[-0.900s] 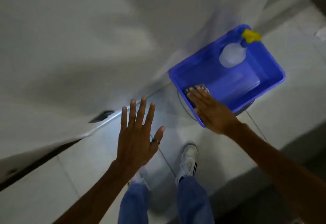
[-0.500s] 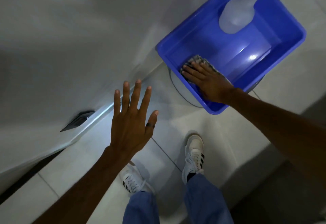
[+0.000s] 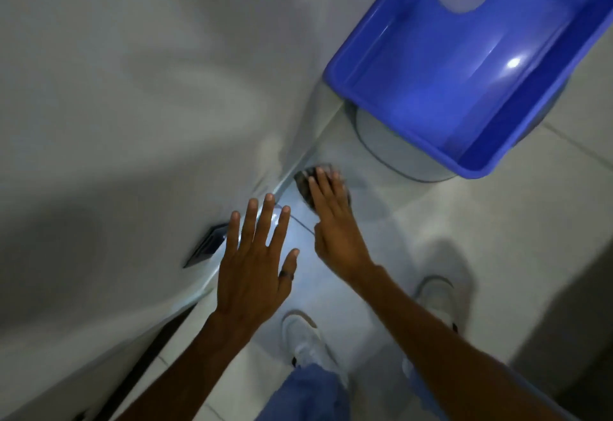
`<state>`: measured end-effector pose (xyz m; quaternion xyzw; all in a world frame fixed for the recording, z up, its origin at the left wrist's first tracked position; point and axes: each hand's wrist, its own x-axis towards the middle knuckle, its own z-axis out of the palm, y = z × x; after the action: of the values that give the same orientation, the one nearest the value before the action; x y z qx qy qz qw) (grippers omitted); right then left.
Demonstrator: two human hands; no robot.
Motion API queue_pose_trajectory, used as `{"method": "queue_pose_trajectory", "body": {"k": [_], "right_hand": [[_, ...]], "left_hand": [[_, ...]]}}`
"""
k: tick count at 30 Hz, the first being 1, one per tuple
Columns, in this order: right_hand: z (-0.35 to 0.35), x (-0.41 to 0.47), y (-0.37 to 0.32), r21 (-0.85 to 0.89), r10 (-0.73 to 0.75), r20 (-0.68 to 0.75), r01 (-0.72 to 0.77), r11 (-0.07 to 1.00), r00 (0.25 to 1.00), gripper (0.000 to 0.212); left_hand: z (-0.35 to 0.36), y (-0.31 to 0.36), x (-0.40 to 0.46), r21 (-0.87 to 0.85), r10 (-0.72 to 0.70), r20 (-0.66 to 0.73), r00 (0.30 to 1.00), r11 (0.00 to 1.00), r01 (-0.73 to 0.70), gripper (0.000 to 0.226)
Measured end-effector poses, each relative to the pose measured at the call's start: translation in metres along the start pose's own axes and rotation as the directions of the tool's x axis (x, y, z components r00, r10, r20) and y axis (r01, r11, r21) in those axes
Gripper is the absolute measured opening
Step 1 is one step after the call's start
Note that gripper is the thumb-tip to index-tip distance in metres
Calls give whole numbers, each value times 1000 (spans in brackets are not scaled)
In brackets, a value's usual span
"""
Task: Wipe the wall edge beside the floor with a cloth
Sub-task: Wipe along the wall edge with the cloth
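Cloth [image 3: 303,183] beneath flat right hand [image 3: 335,238]

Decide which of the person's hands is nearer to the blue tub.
Right. The right hand, pressing the cloth, lies just below-left of the blue tub; the left hand is farther off, lower left.

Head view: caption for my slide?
Right hand rests on a cloth by the wall edge; left hand hovers open.
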<state>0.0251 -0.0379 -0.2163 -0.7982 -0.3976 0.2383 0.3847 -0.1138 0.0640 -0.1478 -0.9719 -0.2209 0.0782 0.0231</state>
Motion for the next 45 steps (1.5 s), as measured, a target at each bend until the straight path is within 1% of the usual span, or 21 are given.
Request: {"method": "queue_pose_trajectory", "body": {"k": [2, 3, 4, 6, 7, 10, 12, 14, 17, 21, 23, 25, 27, 28, 30, 32, 33, 36, 39, 42, 45], "right_hand": [[57, -21, 23, 213, 198, 20, -197, 957, 980, 78], [80, -22, 37, 281, 262, 15, -255, 925, 965, 78], [101, -18, 52, 331, 299, -8, -279, 901, 954, 81], [133, 2, 80, 434, 336, -88, -267, 860, 938, 90], [144, 15, 92, 476, 348, -136, -247, 844, 927, 91], [161, 56, 126, 559, 372, -252, -180, 809, 893, 85], [166, 81, 147, 595, 353, -337, -93, 799, 873, 77], [164, 107, 161, 638, 375, -389, -49, 769, 841, 73], [152, 148, 166, 681, 422, -393, -50, 731, 817, 73], [161, 176, 158, 694, 424, -418, -18, 719, 804, 61], [189, 167, 147, 667, 413, -422, -32, 744, 807, 63], [234, 139, 124, 640, 399, -399, -61, 766, 826, 71], [280, 97, 95, 638, 388, -323, -104, 763, 863, 80], [299, 76, 83, 624, 358, -291, -108, 774, 887, 82], [322, 50, 72, 594, 310, -284, -87, 800, 907, 87], [316, 62, 77, 602, 336, -336, -74, 795, 880, 88], [304, 77, 82, 619, 368, -369, -70, 782, 854, 84], [255, 135, 112, 638, 436, -477, -40, 769, 763, 72], [196, 192, 153, 642, 463, -539, -12, 767, 704, 72], [167, 216, 170, 670, 480, -520, -11, 742, 706, 77], [193, 190, 152, 647, 469, -499, -46, 761, 729, 77]], "left_hand": [[28, -11, 2, 25, -11, -25, 1000, 1000, 12, 74], [42, -16, 7, 44, 4, -44, 999, 999, -2, 74], [57, -20, 14, 69, 26, -62, 998, 997, -22, 73], [84, -26, 35, 134, 69, -90, 993, 989, -57, 73], [96, -28, 48, 177, 91, -106, 990, 982, -71, 73], [121, -36, 82, 354, 166, -144, 976, 929, -106, 75], [127, -43, 96, 442, 202, -140, 969, 889, -121, 77], [129, -47, 102, 518, 211, -124, 970, 847, -118, 77], [131, -44, 110, 607, 203, -93, 975, 788, -106, 77], [130, -46, 112, 668, 224, -109, 968, 738, -95, 77], [123, -52, 102, 673, 242, -158, 957, 736, -75, 73], [116, -61, 87, 682, 249, -194, 949, 730, -51, 70], [111, -70, 71, 704, 245, -209, 947, 710, -28, 70], [110, -74, 64, 719, 245, -216, 945, 695, -16, 71], [110, -77, 59, 760, 252, -227, 941, 650, 9, 71], [115, -75, 62, 792, 253, -238, 938, 610, 36, 70], [119, -72, 67, 796, 251, -249, 936, 603, 50, 69], [129, -63, 79, 773, 221, -286, 932, 628, 88, 71], [130, -61, 82, 751, 205, -282, 937, 655, 83, 72], [127, -62, 81, 731, 196, -274, 942, 679, 71, 73], [129, -62, 80, 725, 195, -275, 941, 685, 70, 72]]}}
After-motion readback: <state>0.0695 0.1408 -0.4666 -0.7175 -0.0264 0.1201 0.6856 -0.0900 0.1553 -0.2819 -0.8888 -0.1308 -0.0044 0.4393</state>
